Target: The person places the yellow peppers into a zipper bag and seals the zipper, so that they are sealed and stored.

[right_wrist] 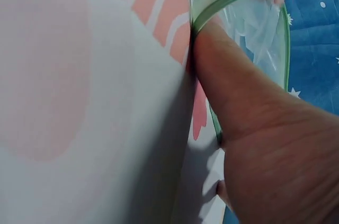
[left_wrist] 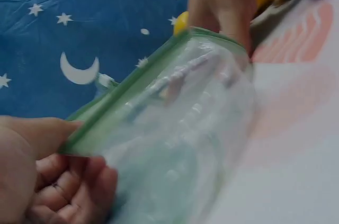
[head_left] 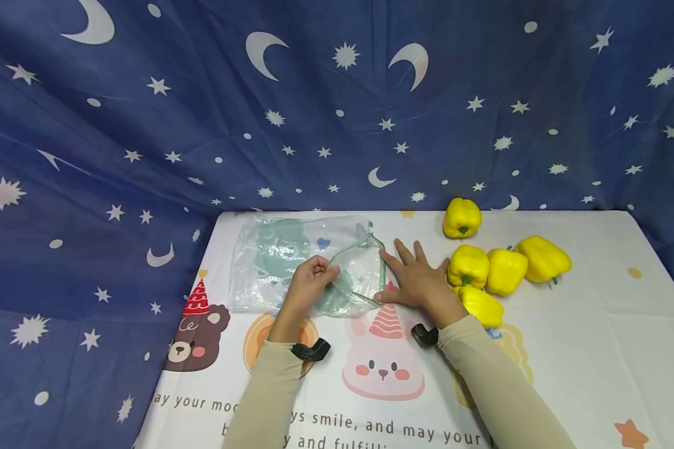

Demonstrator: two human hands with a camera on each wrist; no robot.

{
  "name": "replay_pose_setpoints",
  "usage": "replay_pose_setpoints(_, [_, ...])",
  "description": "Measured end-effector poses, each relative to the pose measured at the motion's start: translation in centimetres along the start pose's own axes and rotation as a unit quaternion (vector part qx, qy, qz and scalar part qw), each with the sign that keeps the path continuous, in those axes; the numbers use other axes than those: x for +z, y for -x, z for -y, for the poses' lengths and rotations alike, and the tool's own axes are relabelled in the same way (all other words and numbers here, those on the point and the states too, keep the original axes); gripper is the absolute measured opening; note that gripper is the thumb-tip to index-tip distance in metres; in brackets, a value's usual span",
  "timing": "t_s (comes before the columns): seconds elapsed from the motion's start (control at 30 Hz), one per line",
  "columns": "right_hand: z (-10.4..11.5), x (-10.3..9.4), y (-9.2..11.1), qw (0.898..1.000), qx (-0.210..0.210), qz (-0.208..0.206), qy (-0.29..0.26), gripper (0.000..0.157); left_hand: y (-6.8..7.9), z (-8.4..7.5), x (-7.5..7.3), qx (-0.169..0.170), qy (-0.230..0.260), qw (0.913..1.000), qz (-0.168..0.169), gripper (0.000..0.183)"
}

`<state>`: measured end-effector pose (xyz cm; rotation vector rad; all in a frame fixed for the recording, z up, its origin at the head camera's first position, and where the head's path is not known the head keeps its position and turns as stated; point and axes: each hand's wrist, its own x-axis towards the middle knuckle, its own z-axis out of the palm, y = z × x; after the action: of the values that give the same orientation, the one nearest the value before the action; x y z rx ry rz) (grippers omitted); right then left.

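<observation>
A clear plastic zip bag with a teal print lies flat on the table, its green-edged mouth facing right. My left hand pinches the upper layer of that mouth between thumb and fingers, lifting it so the bag gapes. In the left wrist view the green zip strip runs up from the left thumb and fingers. My right hand spreads its fingers at the mouth's right edge. In the right wrist view the right thumb reaches in under the green rim at the near corner.
Just right of my right hand sit several yellow bell peppers, and one more bell pepper stands farther back. A white printed tablecloth covers the table. Behind and to the left hangs a dark blue curtain with moons and stars.
</observation>
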<state>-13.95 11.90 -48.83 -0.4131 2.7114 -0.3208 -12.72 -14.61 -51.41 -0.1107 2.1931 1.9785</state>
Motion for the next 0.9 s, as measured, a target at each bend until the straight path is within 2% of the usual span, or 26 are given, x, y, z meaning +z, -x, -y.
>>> replay_pose_setpoints(0.23, [-0.1, 0.3, -0.1, 1.0, 0.004, 0.004, 0.0, 0.109, -0.3, 0.5, 0.0, -0.015, 0.037, 0.9991, 0.014, 0.02])
replay_pose_setpoints(0.4, [0.0, 0.2, -0.1, 1.0, 0.0, -0.001, 0.006, 0.107, -0.4, 0.6, 0.0, -0.024, 0.025, 0.9992, 0.021, 0.024])
replay_pose_setpoints(0.57, [0.2, -0.3, 0.2, 1.0, -0.02, -0.014, -0.012, 0.103, -0.5, 0.8, -0.1, -0.024, 0.02, 0.9993, 0.019, 0.024])
replay_pose_setpoints(0.73, [0.0, -2.1, 1.5, 0.996, -0.051, -0.064, -0.027, 0.094, -0.3, 0.8, 0.0, -0.021, 0.02, 0.9993, 0.024, 0.024])
replay_pose_setpoints(0.9, [-0.9, -4.2, 2.8, 0.99, -0.052, -0.13, -0.016, 0.087, -0.5, 0.8, 0.1, -0.017, 0.017, 0.9994, 0.025, 0.026])
